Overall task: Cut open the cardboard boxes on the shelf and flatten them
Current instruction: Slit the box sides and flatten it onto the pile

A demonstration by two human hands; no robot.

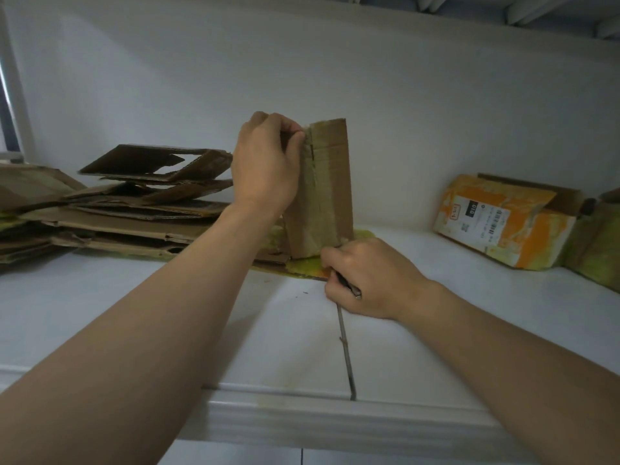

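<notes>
The box stands upright on end at the middle of the white shelf, close to the back wall. Its front face carries a strip of pale tape with a slit down the upper left part. Its interior is not visible.

The left hand is raised at the box's top left corner, back of the hand toward the camera. The fingers are curled and pinch the top left edge. The forearm runs up from the lower left.

The right hand is low at the box's bottom right corner, knuckles up. It is clenched around a thin dark cutter. The blade tip is hidden.

A flat sheet with yellow-green tape lies under the box.

Left of the box, just beside it, sits a stack of flattened cardboard, with loose pieces tilted on top.

Well right of the box, an orange box with a printed label leans against the wall, closed, contents unseen. Another box touches its right side, cut off by the frame.

In front of the box, a dark seam runs to the shelf's front edge.
</notes>
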